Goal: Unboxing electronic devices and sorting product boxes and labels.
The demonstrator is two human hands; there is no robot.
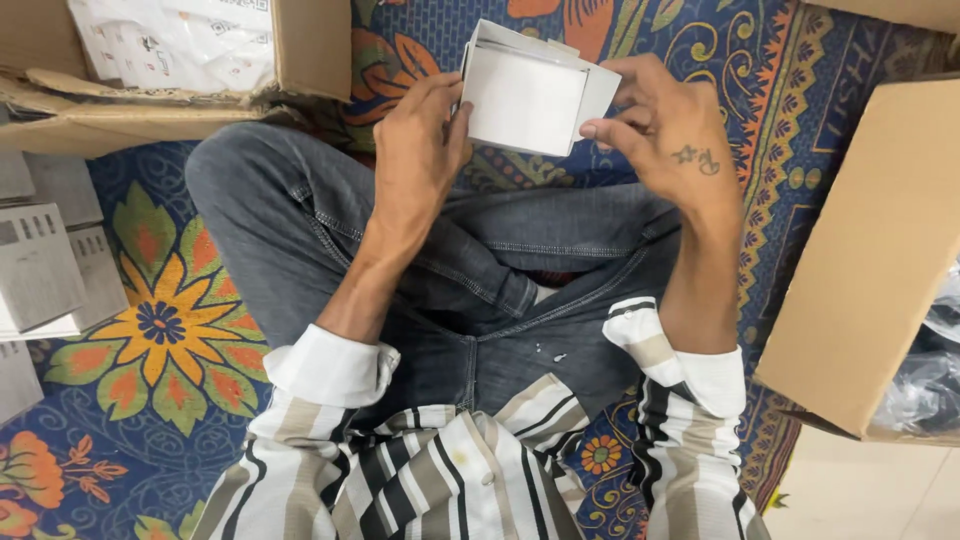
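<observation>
- A small white carton (528, 95), open-topped and square, far centre, with flaps raised.
- A brown cardboard box (170, 70), far left, holding white printed packs (175, 40).
- Flat grey-white cartons (45, 275) stacked at the left edge.
- A large brown cardboard box (870, 260) on the right, with dark plastic wrapping (935, 380) inside.

Two bare hands, left hand (415, 140) and right hand (670, 135); one small white cardboard box (525, 95); two large brown corrugated cartons (300, 50) (870, 260); one floral blue patterned rug (160, 320).

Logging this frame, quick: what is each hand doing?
Left hand: holding small white cardboard box.
Right hand: holding the same box.
</observation>
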